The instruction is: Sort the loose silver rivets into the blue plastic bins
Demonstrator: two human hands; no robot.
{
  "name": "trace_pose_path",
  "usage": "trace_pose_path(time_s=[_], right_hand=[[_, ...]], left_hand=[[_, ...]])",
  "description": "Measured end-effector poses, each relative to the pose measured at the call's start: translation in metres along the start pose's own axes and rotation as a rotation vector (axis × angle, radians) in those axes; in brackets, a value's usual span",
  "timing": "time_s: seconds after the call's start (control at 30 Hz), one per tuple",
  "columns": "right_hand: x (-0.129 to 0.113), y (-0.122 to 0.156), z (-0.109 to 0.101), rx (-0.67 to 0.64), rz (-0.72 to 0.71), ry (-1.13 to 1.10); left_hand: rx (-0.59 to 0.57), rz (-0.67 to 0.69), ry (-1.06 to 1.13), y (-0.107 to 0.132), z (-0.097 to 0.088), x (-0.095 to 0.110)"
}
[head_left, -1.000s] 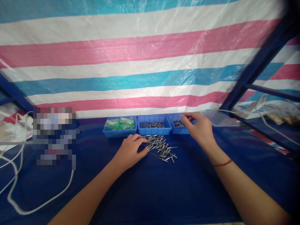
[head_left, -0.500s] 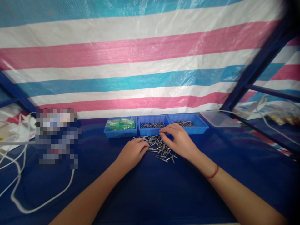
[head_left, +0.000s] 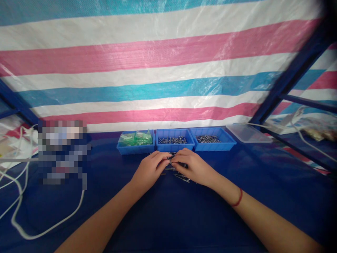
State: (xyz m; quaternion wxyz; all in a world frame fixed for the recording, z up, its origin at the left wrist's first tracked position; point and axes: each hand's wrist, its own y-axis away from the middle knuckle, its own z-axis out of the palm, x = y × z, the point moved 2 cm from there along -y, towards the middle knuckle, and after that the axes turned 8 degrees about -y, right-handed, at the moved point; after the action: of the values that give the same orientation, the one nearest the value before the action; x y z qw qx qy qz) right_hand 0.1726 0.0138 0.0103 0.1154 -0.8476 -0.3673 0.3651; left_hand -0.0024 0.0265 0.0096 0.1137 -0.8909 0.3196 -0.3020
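Note:
A loose pile of thin silver metal rivets lies on the blue table, mostly covered by my hands. My left hand is at the pile's left side, thumb and fingers pinched on a rivet. From the right, my right hand reaches over the pile with bent fingers, its fingertips also closed on a rivet close to the left fingertips. The exact grip is partly hidden. Just behind stand the middle blue bin and the right blue bin, both with more rivets inside.
A left blue bin holds green plastic packets. To the right lies a clear plastic lid. White cables loop over the table's left side. A striped sheet hangs behind, between dark blue frame posts.
My right hand has moved left and down from the bin edge to the pile, beside my left hand. My left hand has shifted slightly right, and the fingertips now nearly meet.

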Motion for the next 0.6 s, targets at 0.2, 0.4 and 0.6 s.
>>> trace_pose_path(time_s=[0.2, 0.4, 0.6], right_hand=[[-0.0022, -0.0016, 0.0029, 0.101, 0.099, -0.166], [-0.0011, -0.0016, 0.004, 0.182, 0.183, -0.293], [-0.0036, -0.0019, 0.0035, 0.169, 0.187, -0.308]], left_hand=[[0.041, -0.23, 0.465, -0.0002, 0.0067, -0.0003], [0.038, -0.307, 0.633, -0.0025, 0.0091, -0.0015], [0.022, -0.351, 0.634, -0.0027, 0.0101, -0.0041]])
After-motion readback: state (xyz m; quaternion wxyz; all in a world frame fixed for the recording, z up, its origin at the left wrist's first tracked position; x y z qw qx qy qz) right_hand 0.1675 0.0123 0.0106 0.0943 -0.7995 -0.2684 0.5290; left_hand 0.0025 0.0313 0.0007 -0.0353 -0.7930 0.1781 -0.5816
